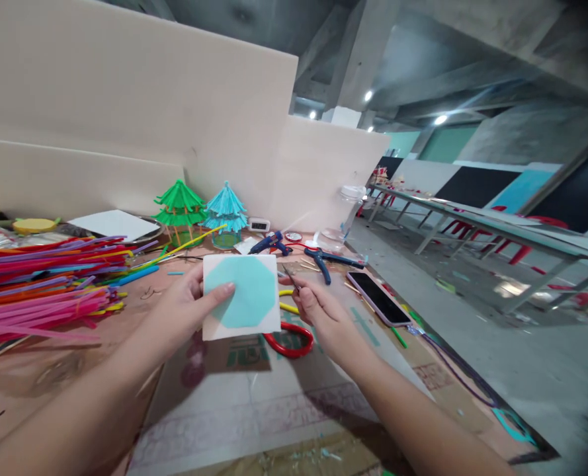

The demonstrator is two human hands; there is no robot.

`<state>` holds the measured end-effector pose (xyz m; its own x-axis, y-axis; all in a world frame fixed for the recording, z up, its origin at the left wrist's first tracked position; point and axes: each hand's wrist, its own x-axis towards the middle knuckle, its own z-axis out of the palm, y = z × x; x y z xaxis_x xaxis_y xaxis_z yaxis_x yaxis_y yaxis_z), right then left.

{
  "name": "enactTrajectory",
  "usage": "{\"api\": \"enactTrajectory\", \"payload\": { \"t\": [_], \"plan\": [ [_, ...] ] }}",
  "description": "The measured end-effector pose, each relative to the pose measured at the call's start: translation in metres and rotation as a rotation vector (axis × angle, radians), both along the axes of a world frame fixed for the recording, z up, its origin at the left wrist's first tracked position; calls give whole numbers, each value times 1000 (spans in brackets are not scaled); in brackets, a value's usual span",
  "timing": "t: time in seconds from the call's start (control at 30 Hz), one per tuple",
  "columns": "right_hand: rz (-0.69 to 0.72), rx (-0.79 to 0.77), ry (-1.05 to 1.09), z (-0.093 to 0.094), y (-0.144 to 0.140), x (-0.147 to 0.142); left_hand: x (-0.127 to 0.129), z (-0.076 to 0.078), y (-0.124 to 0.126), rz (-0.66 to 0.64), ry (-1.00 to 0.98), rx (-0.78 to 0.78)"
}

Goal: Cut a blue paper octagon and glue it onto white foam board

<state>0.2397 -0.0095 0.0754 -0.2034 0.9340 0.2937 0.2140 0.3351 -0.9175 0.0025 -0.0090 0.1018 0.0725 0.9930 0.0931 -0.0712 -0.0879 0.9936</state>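
Observation:
My left hand (187, 307) holds up a white square card (241, 296) with a teal octagon on it, thumb across its left side. My right hand (313, 307) is closed on a thin pointed tool (290, 276), its tip close to the card's right edge. Red-handled scissors (290, 340) lie on the cardboard right under the card. A yellow straw piece (288, 307) lies beside my right hand.
A big heap of coloured straws (40, 284) lies at the left. Green (179, 206) and blue (227, 210) straw pagodas stand at the back by beige boards. A blue glue gun (271, 242), blue pliers (328, 259) and a phone (378, 297) lie at the right near the table edge.

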Motion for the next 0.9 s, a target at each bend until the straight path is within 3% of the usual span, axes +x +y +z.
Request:
{"api": "enactTrajectory", "payload": {
  "t": [0.13, 0.37, 0.53, 0.9],
  "plan": [
    [-38, 69, -5, 4, -3, -1, 1, -3, -4, -28, 102, -22],
    [-48, -7, 25, -5, -1, -6, 1, -5, -5, -72, 134, 24],
    [-14, -21, 63, -10, 2, -8, -2, -15, 1, -75, 230, 113],
    [-40, -87, 119, -5, 2, -14, -5, -24, 4, -102, 258, 79]
  ]
}}
